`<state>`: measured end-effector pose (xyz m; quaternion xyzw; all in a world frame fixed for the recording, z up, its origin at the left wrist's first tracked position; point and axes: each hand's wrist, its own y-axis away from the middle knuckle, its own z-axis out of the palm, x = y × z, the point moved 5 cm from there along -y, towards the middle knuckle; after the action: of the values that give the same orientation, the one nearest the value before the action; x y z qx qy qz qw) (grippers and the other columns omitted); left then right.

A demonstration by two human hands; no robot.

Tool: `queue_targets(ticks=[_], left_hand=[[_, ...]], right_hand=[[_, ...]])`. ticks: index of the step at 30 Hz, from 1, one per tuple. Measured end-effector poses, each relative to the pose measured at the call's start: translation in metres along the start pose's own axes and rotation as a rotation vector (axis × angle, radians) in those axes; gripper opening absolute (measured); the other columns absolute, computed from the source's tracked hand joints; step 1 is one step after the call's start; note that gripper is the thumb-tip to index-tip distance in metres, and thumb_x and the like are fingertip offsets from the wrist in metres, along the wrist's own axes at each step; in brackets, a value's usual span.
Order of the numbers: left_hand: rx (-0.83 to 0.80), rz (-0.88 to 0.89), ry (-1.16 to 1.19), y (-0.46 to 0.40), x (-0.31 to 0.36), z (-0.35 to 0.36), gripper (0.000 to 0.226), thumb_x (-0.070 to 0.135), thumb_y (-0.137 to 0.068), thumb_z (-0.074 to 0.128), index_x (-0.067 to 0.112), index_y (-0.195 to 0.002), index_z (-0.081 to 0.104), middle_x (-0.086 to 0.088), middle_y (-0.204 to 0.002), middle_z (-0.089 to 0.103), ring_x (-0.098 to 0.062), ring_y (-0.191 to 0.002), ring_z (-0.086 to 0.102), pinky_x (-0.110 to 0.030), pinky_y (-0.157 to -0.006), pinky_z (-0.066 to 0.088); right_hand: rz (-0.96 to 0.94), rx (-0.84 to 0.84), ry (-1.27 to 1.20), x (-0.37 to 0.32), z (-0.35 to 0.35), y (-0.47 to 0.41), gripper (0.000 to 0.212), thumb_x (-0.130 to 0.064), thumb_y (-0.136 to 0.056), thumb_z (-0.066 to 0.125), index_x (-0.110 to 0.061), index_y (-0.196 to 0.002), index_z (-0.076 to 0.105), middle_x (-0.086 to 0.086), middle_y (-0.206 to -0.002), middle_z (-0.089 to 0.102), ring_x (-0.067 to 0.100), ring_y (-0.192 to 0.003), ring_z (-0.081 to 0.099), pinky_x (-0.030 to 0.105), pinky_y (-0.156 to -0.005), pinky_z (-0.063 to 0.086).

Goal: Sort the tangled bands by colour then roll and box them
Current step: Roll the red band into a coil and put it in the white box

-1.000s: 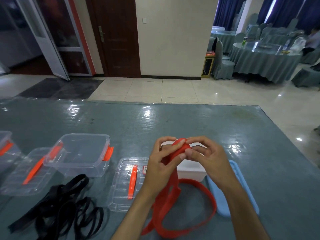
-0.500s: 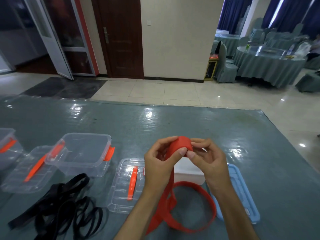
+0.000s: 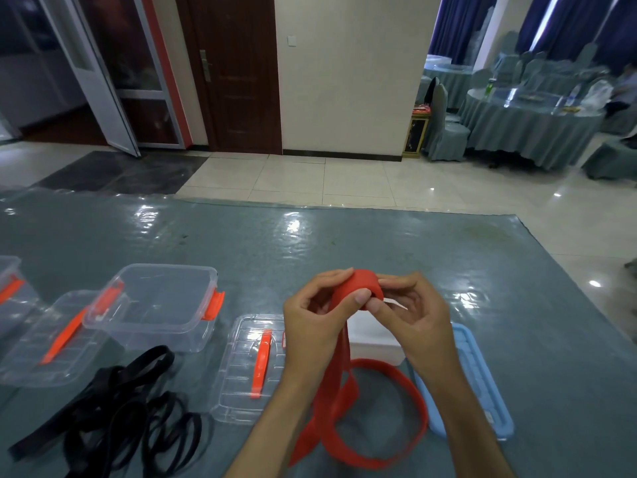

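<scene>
Rolling step: left hand and right hand each pinch the red band at frame centre; winding up the slack likely comes next.

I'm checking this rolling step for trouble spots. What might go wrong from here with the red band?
1. Both hands, left hand and right hand, pinch the rolled end of the red band in the air; a slipped thumb would likely let the roll spring loose.
2. The band's loose tail loops on the table and crosses itself near the blue lid, so it may twist as it feeds in.
3. The black bands lie close by and might get dragged along.
</scene>
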<state>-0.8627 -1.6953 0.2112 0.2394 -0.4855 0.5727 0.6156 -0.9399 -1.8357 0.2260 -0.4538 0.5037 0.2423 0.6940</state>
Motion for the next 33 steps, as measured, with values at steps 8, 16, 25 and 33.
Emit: queue_targets(ticks=[8, 16, 25, 33], left_hand=[[0.045, -0.070, 0.058, 0.001, -0.005, 0.001, 0.032, 0.030, -0.074, 0.089, 0.020, -0.103, 0.083, -0.006, -0.101, 0.082, -0.013, -0.096, 0.077, -0.018, -0.082, 0.057], [-0.043, -0.124, -0.021, -0.001, -0.006, 0.002, 0.025, 0.014, -0.082, 0.089, 0.013, -0.106, 0.082, -0.008, -0.102, 0.082, -0.016, -0.096, 0.078, -0.020, -0.083, 0.057], [-0.089, -0.054, -0.142, 0.002, -0.005, 0.001, 0.016, 0.016, -0.088, 0.086, 0.022, -0.102, 0.082, -0.001, -0.099, 0.081, -0.010, -0.092, 0.075, -0.019, -0.082, 0.055], [-0.109, -0.074, -0.089, 0.006, -0.012, 0.007, 0.020, 0.004, -0.084, 0.086, 0.015, -0.092, 0.071, -0.005, -0.106, 0.076, -0.021, -0.105, 0.075, -0.029, -0.093, 0.058]], right_hand=[[0.079, -0.013, -0.123, 0.008, 0.008, -0.003, 0.043, -0.035, -0.075, 0.095, -0.018, -0.106, 0.069, 0.010, -0.114, 0.075, 0.036, -0.099, 0.078, 0.052, -0.087, 0.064], [0.106, 0.125, -0.254, 0.018, 0.000, 0.001, 0.033, -0.024, -0.079, 0.084, -0.017, -0.110, 0.076, 0.008, -0.107, 0.077, 0.025, -0.100, 0.076, 0.038, -0.088, 0.062], [0.094, 0.184, -0.297, 0.015, -0.003, 0.000, 0.034, 0.006, -0.087, 0.072, -0.019, -0.108, 0.080, 0.004, -0.100, 0.080, 0.018, -0.095, 0.075, 0.030, -0.088, 0.061], [0.143, 0.125, -0.389, 0.015, 0.000, 0.004, 0.024, -0.004, -0.082, 0.071, -0.004, -0.106, 0.066, 0.002, -0.101, 0.077, 0.020, -0.097, 0.077, 0.032, -0.081, 0.063]])
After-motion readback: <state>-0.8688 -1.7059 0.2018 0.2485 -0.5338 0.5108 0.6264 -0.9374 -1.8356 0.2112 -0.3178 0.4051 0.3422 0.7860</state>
